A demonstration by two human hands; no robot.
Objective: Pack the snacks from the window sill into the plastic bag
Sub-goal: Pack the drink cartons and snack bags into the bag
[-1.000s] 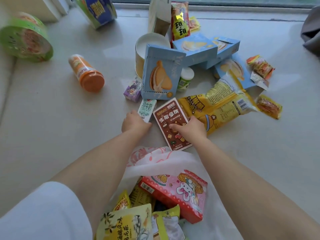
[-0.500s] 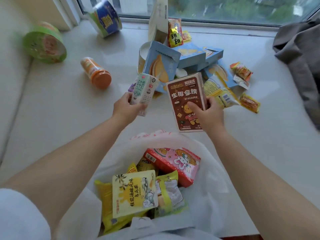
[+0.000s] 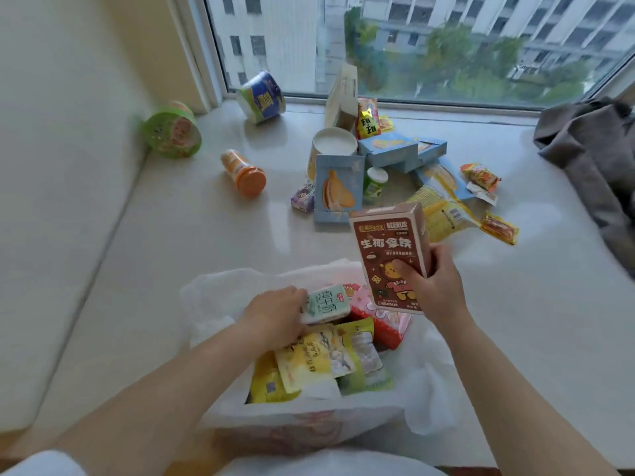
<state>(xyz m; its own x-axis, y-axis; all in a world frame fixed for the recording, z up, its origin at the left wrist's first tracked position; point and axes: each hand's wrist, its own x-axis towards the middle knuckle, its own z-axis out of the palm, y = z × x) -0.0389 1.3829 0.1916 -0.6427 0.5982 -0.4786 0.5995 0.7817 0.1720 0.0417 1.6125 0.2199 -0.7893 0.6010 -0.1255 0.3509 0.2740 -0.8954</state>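
Head view, nearest first: the white, crinkled plastic bag (image 3: 213,304) sits open at the near edge of the pale stone window sill (image 3: 171,235), already holding yellow and green foil pouches (image 3: 319,359) and a pink-and-red cartoon carton (image 3: 385,321). The left hand (image 3: 275,317) is inside the bag's mouth, its grip closed around a small white-and-green drink carton (image 3: 326,304) that lies just above the pouches; this carton looks rigid but light, and can likely be let go flat on top. The right hand (image 3: 436,286) hovers over the bag's far rim, its grip clenched on the lower half of a tall brown rectangular cardboard box (image 3: 388,245), thumb on the printed face, fingers behind. The box seems stiff, smooth and fairly light; holding it by its narrow sides should keep it from slipping. Farther out, mid-sill, lie pale blue boxes printed with a pastry (image 3: 338,194), a yellow foil bag (image 3: 443,214) and an orange-lidded bottle (image 3: 244,171) on its side, which could roll. By the far left corner rest a green noodle cup (image 3: 171,130) and a blue one (image 3: 263,96).
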